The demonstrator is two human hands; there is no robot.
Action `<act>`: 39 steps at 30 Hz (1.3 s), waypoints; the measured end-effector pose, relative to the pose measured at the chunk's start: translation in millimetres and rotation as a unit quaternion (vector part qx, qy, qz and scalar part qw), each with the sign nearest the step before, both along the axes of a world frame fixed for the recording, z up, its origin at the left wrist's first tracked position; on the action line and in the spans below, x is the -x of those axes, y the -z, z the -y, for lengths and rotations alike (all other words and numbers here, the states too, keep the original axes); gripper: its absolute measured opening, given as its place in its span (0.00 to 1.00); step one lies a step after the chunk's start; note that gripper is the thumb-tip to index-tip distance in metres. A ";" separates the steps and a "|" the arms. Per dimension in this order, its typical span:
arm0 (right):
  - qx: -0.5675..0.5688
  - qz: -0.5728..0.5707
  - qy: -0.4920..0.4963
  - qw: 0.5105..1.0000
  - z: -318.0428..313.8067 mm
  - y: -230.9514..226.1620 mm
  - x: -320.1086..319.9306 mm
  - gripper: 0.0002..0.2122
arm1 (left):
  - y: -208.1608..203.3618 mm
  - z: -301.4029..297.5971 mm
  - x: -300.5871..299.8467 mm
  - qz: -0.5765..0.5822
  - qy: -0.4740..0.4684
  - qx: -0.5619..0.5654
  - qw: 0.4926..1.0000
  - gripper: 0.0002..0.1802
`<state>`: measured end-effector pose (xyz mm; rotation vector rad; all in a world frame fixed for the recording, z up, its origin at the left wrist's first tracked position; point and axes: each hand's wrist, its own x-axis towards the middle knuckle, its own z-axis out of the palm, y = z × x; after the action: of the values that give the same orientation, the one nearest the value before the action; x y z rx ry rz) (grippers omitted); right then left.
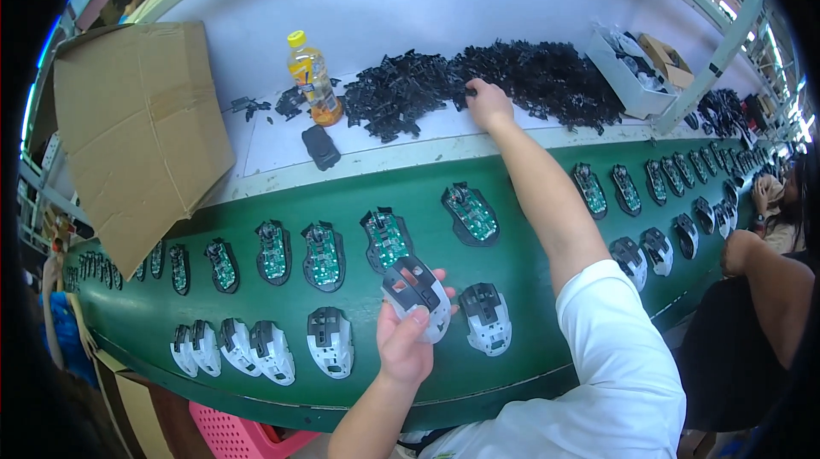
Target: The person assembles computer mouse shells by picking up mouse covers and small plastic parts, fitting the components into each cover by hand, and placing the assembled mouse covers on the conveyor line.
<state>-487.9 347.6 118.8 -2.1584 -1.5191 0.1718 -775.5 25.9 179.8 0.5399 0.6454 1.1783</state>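
Observation:
My left hand (403, 352) holds a computer mouse top shell (440, 315), light grey with a black middle piece, tilted above the green conveyor belt (547, 348). Fingers wrap behind the shell, and the thumb presses its near side. Stretched out to the white shelf, my right hand (491, 106) has its fingers closed on a small black plastic part (470, 93) between two heaps of such parts, a left heap (397, 93) and a right heap (547, 81). Just beyond my left hand lies a mouse base (387, 233) with a green circuit board, partly hidden by the shell.
Mouse bases (323, 256) line the belt's far side, and more top shells (330, 344) its near side. On the shelf stand a drink bottle (314, 79), a black phone-like object (321, 147) and a white bin (628, 79). A cardboard sheet (141, 117) leans left; a person (752, 322) sits right.

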 end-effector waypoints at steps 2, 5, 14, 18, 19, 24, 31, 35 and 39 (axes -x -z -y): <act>-0.025 0.000 -0.002 1.000 -5.4 4.8 -14.0 0.14 | 1.1 -1.1 -0.1 0.004 0.000 -0.002 1.000 0.36; 0.035 -0.017 -0.005 0.999 -5.3 1.6 -16.1 0.12 | 2.6 -1.0 5.3 0.034 0.018 -0.005 0.999 0.35; -0.084 -0.026 -0.214 0.973 -0.9 -18.2 28.5 0.09 | 1.1 0.3 3.5 0.006 0.027 0.005 1.000 0.36; -0.042 -0.074 -0.155 0.984 3.6 -18.5 91.5 0.11 | 3.4 1.6 3.0 -0.031 0.012 -0.004 0.999 0.37; -0.068 -0.078 -0.126 0.987 -0.5 -14.9 93.8 0.12 | 3.3 0.6 1.3 -0.032 0.013 -0.005 0.999 0.37; -0.048 -0.067 -0.132 0.988 -2.7 -9.8 100.6 0.13 | 18.8 7.4 7.9 -0.049 0.003 -0.081 0.996 0.44; -0.181 -0.317 -0.182 0.913 54.7 -33.8 81.5 0.13 | 3.4 7.2 5.0 -0.106 0.021 -0.116 0.987 0.55; -0.102 -0.467 -0.258 0.840 169.7 -94.4 80.3 0.08 | -1.0 3.8 4.6 -0.155 -0.031 -0.130 0.979 0.45; -0.050 -0.409 -0.322 0.853 285.8 -119.2 68.4 0.06 | 16.1 2.4 0.3 -0.208 -0.050 -0.228 0.950 0.28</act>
<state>-556.3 61.8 238.0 -1.1269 -1.5583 1.0554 -775.8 23.5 163.7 1.1818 0.7662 1.3286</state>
